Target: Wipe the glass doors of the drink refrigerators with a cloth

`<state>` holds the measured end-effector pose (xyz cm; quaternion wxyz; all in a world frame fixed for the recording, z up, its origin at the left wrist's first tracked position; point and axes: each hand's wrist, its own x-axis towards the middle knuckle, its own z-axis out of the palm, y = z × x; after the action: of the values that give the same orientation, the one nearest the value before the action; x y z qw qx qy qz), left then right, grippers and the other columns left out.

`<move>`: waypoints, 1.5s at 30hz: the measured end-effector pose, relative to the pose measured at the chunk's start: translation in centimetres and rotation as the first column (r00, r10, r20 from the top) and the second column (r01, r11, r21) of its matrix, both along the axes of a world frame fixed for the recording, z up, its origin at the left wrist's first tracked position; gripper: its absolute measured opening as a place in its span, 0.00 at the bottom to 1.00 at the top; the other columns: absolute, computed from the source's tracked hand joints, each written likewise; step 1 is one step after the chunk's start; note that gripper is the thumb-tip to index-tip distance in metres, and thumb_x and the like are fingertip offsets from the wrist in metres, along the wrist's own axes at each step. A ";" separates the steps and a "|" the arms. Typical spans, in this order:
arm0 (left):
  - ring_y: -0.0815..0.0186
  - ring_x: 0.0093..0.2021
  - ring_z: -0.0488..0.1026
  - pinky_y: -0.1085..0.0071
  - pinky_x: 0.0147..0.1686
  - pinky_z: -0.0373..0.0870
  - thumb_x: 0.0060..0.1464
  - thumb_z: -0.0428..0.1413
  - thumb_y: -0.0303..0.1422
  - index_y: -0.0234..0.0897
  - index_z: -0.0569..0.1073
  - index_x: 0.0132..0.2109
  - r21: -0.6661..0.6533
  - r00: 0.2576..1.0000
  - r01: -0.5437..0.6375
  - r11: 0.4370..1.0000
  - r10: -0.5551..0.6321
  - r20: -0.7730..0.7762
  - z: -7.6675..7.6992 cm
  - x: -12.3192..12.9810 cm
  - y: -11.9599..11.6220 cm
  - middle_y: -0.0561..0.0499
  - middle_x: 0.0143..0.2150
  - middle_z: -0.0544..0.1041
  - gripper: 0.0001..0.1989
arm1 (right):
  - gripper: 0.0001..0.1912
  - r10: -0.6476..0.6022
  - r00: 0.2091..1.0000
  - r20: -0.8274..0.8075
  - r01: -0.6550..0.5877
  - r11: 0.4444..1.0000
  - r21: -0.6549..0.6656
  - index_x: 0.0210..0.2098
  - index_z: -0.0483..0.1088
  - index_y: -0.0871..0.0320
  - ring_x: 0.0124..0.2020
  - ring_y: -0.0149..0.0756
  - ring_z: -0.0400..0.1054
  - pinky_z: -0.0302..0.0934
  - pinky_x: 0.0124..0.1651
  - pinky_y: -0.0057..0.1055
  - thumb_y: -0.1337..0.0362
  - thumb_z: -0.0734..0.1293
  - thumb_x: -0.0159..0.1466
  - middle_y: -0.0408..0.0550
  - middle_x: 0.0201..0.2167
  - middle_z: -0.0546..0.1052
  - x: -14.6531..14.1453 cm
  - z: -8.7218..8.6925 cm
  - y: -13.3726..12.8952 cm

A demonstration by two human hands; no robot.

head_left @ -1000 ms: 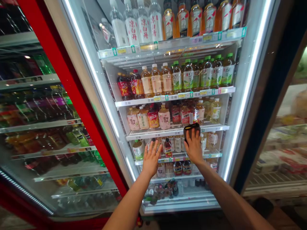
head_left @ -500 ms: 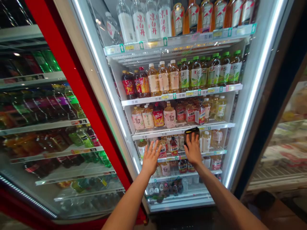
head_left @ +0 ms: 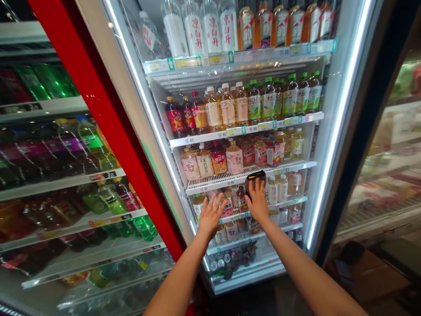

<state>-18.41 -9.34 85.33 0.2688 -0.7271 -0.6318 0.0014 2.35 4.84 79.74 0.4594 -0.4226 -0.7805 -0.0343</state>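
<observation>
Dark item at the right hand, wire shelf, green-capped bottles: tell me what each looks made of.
Dark item at the right hand: smooth with a slight sheen, perhaps leather or plastic; blur leaves it open.

Wire shelf: probably white-coated metal, judging by its thin, evenly spaced rods.

Green-capped bottles: likely clear, glossy plastic, with the drink showing through.

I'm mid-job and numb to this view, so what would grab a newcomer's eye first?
Probably the glowing light strip at the right edge of the bottle-filled cooler, and the slanting red frame to its left. Then the bare left hand and right hand, spread before the lower shelves, with a dark object at the right one's fingers; I can't tell what it is.
</observation>
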 end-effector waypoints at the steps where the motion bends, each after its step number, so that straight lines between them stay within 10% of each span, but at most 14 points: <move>1: 0.53 0.77 0.37 0.43 0.72 0.39 0.52 0.58 0.27 0.48 0.46 0.75 0.003 1.000 0.007 1.000 -0.007 0.004 -0.1 -0.3 -0.2 0.50 0.77 0.42 0.48 | 0.45 0.027 0.999 0.040 -0.027 1.000 0.009 0.74 0.25 0.49 0.75 0.60 0.26 0.51 0.68 0.63 0.65 0.60 0.70 0.51 0.76 0.27 -0.7 -0.4 -0.8; 6: 0.56 0.77 0.37 0.45 0.73 0.38 0.53 0.54 0.23 0.50 0.50 0.74 0.022 1.000 -0.003 1.000 0.002 0.029 -0.5 -2.4 -1.8 0.53 0.77 0.41 0.44 | 0.45 0.148 0.966 0.212 -0.153 0.988 0.005 0.75 0.29 0.45 0.76 0.53 0.32 0.52 0.70 0.56 0.71 0.60 0.68 0.48 0.77 0.36 -0.2 -4.0 -3.1; 13: 0.52 0.77 0.36 0.43 0.72 0.41 0.53 0.55 0.23 0.52 0.51 0.74 0.018 0.997 -0.060 0.998 0.059 0.052 -0.1 -3.5 -3.4 0.53 0.77 0.37 0.45 | 0.42 0.068 0.992 0.104 -0.071 0.997 0.022 0.75 0.30 0.51 0.75 0.60 0.28 0.52 0.68 0.61 0.63 0.60 0.71 0.53 0.76 0.30 -4.6 0.1 -3.7; 20: 0.51 0.76 0.37 0.43 0.72 0.45 0.52 0.56 0.22 0.50 0.51 0.74 0.018 0.993 -0.116 0.993 0.115 0.042 -1.1 -5.4 -5.0 0.52 0.77 0.39 0.45 | 0.43 0.176 0.953 0.245 -0.201 0.977 0.078 0.75 0.38 0.46 0.75 0.54 0.37 0.50 0.70 0.59 0.72 0.61 0.67 0.49 0.76 0.44 -4.8 -3.5 -5.2; 24: 0.52 0.76 0.38 0.43 0.72 0.44 0.52 0.56 0.22 0.49 0.52 0.74 0.030 0.985 -0.166 0.986 0.164 0.046 -1.5 -6.8 -6.7 0.51 0.77 0.41 0.45 | 0.41 0.036 0.998 0.051 -0.038 0.998 0.042 0.76 0.34 0.54 0.75 0.61 0.29 0.51 0.68 0.63 0.66 0.59 0.70 0.55 0.76 0.32 -6.9 -1.2 -5.3; 31: 0.51 0.76 0.40 0.44 0.72 0.44 0.54 0.56 0.26 0.48 0.53 0.73 0.043 0.976 -0.212 0.976 0.209 0.066 -1.0 -8.1 -9.3 0.51 0.77 0.42 0.42 | 0.41 0.231 0.900 0.369 -0.276 0.958 0.073 0.74 0.47 0.47 0.75 0.53 0.38 0.44 0.72 0.58 0.70 0.63 0.65 0.46 0.75 0.50 -8.2 -1.6 -7.9; 38: 0.52 0.76 0.41 0.44 0.72 0.44 0.57 0.55 0.28 0.50 0.54 0.73 0.019 0.959 -0.265 0.964 0.261 0.111 -0.3 -9.6 -10.8 0.52 0.77 0.43 0.39 | 0.41 0.120 0.968 0.220 -0.149 0.981 0.123 0.75 0.44 0.53 0.75 0.62 0.35 0.45 0.69 0.65 0.64 0.64 0.67 0.53 0.76 0.41 -11.1 1.8 -8.3; 45: 0.54 0.77 0.40 0.45 0.72 0.44 0.57 0.53 0.27 0.46 0.53 0.74 0.056 0.958 -0.271 0.961 0.264 0.114 -0.4 -10.7 -12.5 0.51 0.77 0.43 0.39 | 0.42 0.328 0.786 0.524 -0.489 0.849 0.201 0.73 0.51 0.45 0.74 0.46 0.47 0.35 0.74 0.56 0.71 0.66 0.63 0.42 0.73 0.57 -12.5 0.3 -9.3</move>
<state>-29.13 -21.79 84.91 0.2581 -0.6239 -0.7373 -0.0230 -10.15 -4.48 80.06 0.3155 -0.1374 -0.9247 -0.1628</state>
